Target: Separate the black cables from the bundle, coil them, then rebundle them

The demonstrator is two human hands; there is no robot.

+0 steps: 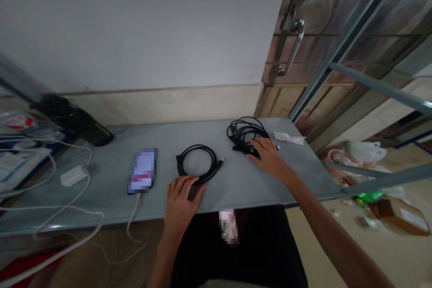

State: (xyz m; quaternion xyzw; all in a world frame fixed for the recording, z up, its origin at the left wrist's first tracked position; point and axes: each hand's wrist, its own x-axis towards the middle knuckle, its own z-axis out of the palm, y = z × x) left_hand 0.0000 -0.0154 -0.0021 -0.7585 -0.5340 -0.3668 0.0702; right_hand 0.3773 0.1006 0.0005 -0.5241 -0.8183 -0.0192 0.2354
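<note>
Touching a round coil (pixel 213 165), left hand (pixel 181 199) spreads its grip; right hand (pixel 268 156), on tangled cables (pixel 239 136), unclear.

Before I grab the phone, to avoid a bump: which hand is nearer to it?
Left. The left hand is right of the phone; the right hand is farther right, at the cable bundle.

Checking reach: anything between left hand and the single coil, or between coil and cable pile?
Nothing visible: the left hand is at the near edge of the single coil; only tabletop separates it from the cable pile. Right hand partly covers the pile.
</note>
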